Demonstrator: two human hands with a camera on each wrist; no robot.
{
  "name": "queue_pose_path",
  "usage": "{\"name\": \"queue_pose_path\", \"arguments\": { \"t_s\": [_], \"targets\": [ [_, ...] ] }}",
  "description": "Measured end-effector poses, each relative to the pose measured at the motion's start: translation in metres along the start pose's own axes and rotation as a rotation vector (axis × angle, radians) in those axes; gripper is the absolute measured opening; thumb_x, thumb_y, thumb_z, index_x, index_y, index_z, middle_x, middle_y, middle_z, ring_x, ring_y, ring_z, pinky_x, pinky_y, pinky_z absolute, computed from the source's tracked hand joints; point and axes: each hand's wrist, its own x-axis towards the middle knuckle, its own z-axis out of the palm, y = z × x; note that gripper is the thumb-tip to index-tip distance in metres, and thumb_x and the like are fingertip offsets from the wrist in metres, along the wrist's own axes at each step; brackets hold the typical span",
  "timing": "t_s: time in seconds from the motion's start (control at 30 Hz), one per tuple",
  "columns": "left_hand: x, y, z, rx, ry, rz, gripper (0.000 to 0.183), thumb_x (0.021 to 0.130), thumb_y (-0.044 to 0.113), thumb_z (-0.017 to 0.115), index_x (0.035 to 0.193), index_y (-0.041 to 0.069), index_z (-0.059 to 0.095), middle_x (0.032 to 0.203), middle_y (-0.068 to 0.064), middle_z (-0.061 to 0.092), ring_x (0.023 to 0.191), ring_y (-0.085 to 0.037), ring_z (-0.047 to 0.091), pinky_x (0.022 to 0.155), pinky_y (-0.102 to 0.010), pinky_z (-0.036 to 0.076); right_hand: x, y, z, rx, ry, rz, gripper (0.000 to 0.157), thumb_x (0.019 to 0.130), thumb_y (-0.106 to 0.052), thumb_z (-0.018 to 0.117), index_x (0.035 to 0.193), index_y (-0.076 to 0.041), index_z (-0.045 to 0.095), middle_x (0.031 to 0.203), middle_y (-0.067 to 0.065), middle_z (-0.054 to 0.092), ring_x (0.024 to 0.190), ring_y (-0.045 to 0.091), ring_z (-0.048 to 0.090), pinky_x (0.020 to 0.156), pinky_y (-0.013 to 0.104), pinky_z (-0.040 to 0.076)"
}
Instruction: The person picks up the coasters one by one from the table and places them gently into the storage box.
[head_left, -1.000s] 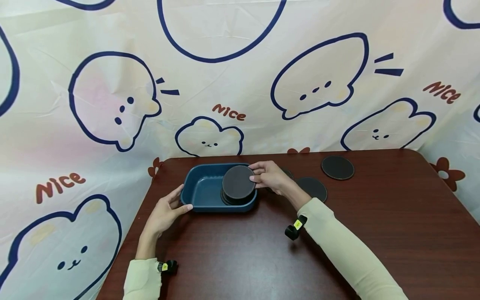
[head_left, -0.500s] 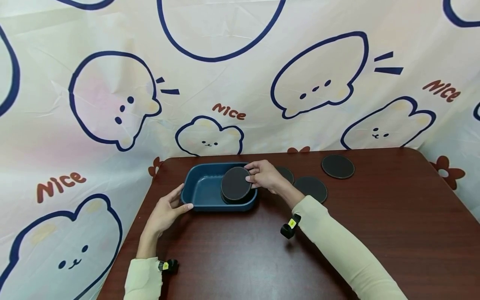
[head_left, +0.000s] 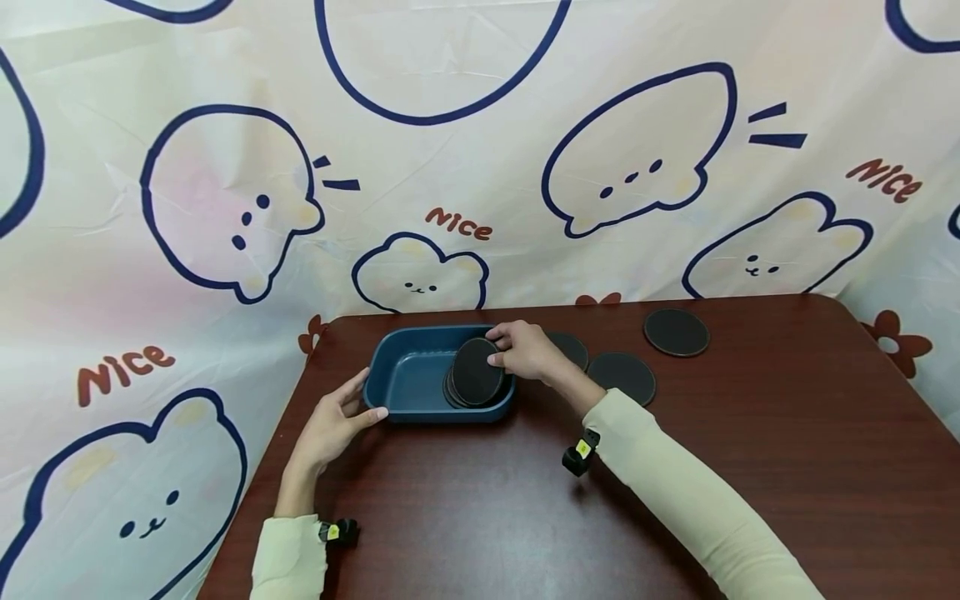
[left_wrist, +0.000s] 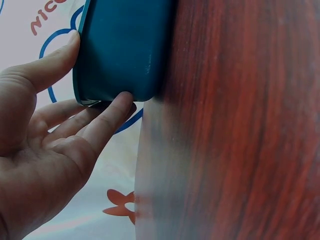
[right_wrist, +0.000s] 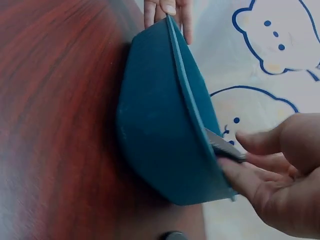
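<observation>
A blue rectangular tray sits near the table's back left. My left hand holds its left end, thumb on the front corner of the rim and fingers against the end wall, as the left wrist view also shows. At the tray's right end, my right hand pinches the edge of a black round coaster, tilted over a stack of similar coasters inside. From the right wrist, this held coaster shows edge-on just over the rim, between thumb and fingers. It hides most of the stack.
To the right of the tray, more black coasters lie on the brown table: one coaster partly behind the right hand, another coaster by the sleeve, and a third coaster near the back edge. A cartoon-printed cloth hangs behind.
The right hand has shifted slightly left with the coaster, which now tilts more steeply over the stack. The left hand and the tray hold nearly the same place.
</observation>
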Motion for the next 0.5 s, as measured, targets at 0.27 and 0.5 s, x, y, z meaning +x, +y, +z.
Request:
{"name": "queue_pose_path", "arguments": {
  "t_s": [0.27,0.5],
  "targets": [
    [0.002,-0.001,0.001,0.003,0.008,-0.001,0.083,0.104,0.015,0.073,0.171,0.009,0.026,0.168,-0.026,0.042,0.147,-0.045,0.054,0.110,-0.055,0.053,-0.018,0.001,-0.025,-0.135,0.011,-0.165,0.047,0.106,-0.022,0.071,0.151,-0.009,0.062,0.150,0.014,0.066,0.138,0.031,0.065,0.113,0.050,0.054],
    [0.002,-0.002,0.000,0.014,0.016,-0.009,0.083,0.104,0.015,0.074,0.171,0.009,0.027,0.168,-0.025,0.042,0.148,-0.045,0.052,0.111,-0.055,0.052,-0.040,0.037,-0.056,0.021,0.045,-0.128,0.056,0.106,-0.027,0.071,0.157,-0.011,0.055,0.153,0.014,0.064,0.140,0.033,0.064,0.112,0.051,0.055]
  ]
}}
